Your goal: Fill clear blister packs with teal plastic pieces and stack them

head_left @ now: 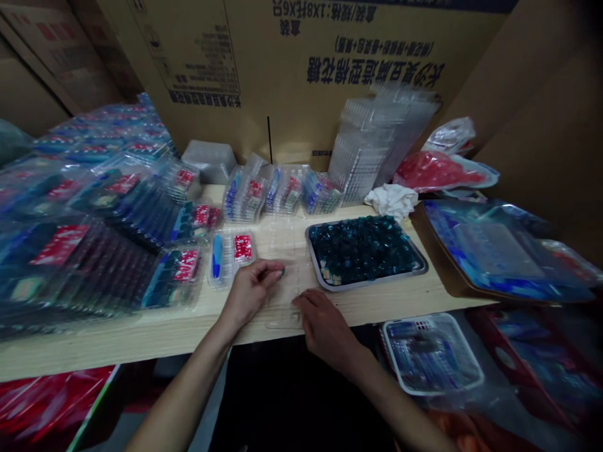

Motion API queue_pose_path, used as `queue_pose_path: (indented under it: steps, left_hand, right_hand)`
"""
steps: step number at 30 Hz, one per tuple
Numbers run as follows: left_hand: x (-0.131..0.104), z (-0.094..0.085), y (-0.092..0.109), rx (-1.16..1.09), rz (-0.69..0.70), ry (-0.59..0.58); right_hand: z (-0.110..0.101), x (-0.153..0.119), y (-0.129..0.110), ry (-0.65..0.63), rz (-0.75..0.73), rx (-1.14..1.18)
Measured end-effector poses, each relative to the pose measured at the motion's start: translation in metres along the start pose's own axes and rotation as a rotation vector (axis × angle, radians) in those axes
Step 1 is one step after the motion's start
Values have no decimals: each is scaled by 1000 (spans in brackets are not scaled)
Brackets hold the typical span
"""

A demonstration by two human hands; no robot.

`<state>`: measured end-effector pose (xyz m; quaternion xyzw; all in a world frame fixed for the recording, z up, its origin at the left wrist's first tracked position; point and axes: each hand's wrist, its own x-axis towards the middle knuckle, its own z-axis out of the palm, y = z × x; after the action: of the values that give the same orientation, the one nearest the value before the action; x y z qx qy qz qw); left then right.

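Observation:
My left hand [254, 290] is closed in a pinch over a clear plastic tray [285, 285] on the wooden table, with a small dark green piece [282, 272] at its fingertips. Beside it, my right hand [325, 326] bends its fingers onto the right edge of the same clear tray; whether anything lies between them is hidden. To the right sits a grey-rimmed tray [332, 287] heaped with dark green glossy pieces [367, 248]. A clear pack with a blue pen-like item [217, 256] and a red card [242, 247] lies left of the clear tray.
Stacks of filled packs [94, 263] crowd the left side. Behind stand more packs [285, 188], tall clear empty trays [362, 150] and a cardboard box [282, 75]. A white cloth [393, 199], red bag [433, 171] and blue-lined box [499, 251] are right; a white basket [478, 380] sits below.

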<state>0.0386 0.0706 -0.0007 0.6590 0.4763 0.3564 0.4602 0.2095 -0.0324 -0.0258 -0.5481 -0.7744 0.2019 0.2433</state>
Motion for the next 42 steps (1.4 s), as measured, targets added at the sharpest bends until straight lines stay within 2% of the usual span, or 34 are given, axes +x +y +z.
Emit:
queue_pose_path:
  steps: [3, 7, 10, 19, 21, 24, 26, 28, 30, 32, 36, 39, 42]
  left_hand:
    - [20, 17, -10, 294, 203, 2]
    - [39, 33, -27, 454, 348, -127]
    - [44, 36, -37, 468, 399, -195]
    - [37, 36, -47, 543, 457, -173]
    - [33, 39, -41, 596, 443, -125]
    - [32, 55, -17, 632, 416, -39]
    - [37, 73, 3, 629, 372, -84]
    - [46, 94, 18, 603, 259, -159]
    - [57, 111, 25, 540, 140, -188]
    - [67, 120, 22, 458, 83, -192]
    - [81, 119, 6, 299, 37, -171]
    - [84, 110, 1, 134, -28, -180]
    - [79, 98, 6, -38, -83, -225]
  right_hand:
    - [-5, 2, 6, -14, -21, 4]
    - [-7, 4, 6, -39, 7, 20]
    - [-7, 3, 4, -70, 37, 27]
    - [-8, 3, 3, -85, 74, 9]
    - [-7, 2, 4, -61, 65, 27]
    - [-4, 0, 5, 5, 19, 75]
    - [-3, -1, 7, 72, 10, 77]
    - [-6, -4, 11, 139, 44, 39]
    - [-14, -7, 19, 191, 118, -22]
    - [-27, -9, 32, 247, 225, -96]
    - [-55, -4, 58, 334, 421, -255]
    - [-65, 9, 69, 255, 473, -359]
    - [-63, 24, 72, 169, 482, -429]
